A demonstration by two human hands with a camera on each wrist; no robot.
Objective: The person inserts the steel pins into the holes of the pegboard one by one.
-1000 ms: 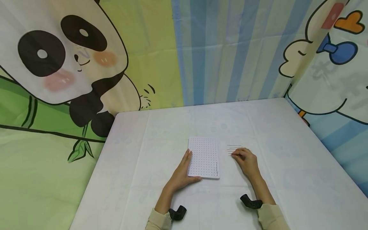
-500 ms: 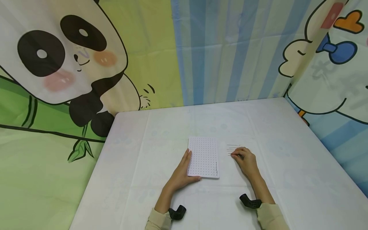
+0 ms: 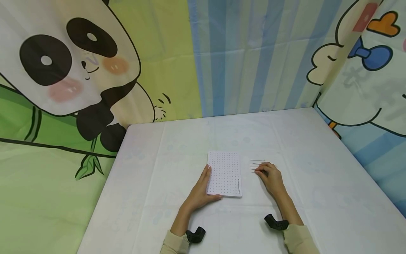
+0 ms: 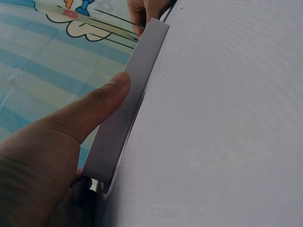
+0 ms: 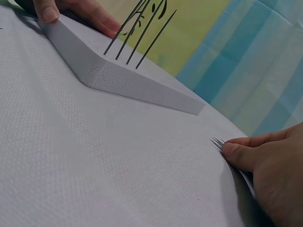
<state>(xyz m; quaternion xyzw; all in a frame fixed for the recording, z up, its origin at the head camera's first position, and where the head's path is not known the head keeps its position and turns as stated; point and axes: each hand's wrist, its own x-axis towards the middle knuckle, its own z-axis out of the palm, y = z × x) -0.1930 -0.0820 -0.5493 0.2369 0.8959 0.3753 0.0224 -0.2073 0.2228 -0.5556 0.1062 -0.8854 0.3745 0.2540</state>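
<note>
A white block with a dotted grid (image 3: 223, 169) lies on the table, its smooth sides showing in both wrist views. My left hand (image 3: 198, 194) rests against it, straight fingers along the left side and thumb (image 4: 111, 92) on the near side. Several thin dark needles (image 5: 137, 38) stand upright in the block near its front right corner. To the right of the block, more thin needles (image 3: 257, 163) lie roughly parallel on the table. My right hand (image 3: 272, 179) pinches the nearest of these between thumb and fingertips (image 5: 231, 147). Its fingers hide the needle's other end.
The table (image 3: 177, 148) is covered with a white cloth with faint creases. Cartoon-printed curtains (image 3: 247, 56) hang behind it and at both sides. Black wrist mounts (image 3: 195, 235) sit on both forearms, close over the table.
</note>
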